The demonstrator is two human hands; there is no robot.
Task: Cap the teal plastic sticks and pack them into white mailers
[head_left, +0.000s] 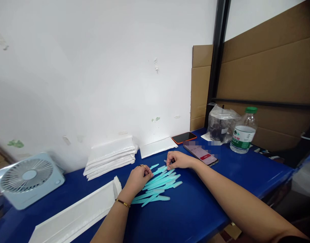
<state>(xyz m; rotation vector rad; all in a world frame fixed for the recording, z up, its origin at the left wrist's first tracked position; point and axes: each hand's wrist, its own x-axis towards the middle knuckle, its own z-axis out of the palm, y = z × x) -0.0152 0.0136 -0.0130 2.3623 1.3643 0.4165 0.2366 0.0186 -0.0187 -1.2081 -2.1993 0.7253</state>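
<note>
A loose pile of turquoise eyebrow razors (162,182) lies fanned out on the blue table, most of the wider ends pointing right. At the pile's left side, my left hand (139,177) has its fingers curled in a pinch around the thin end of a razor. My right hand (177,160) pinches at the far edge of the pile, its fingertips on the other end of what looks like the same razor (160,169). The fingers partly hide that razor. Another razor shows just beyond my left fingers.
White padded mailers (110,150) are stacked against the wall, with a single mailer (158,147) beside them. A long white mailer (79,212) lies front left, near a small fan (29,179). Two phones, a bagged drink cup (219,125) and a water bottle (243,133) stand right.
</note>
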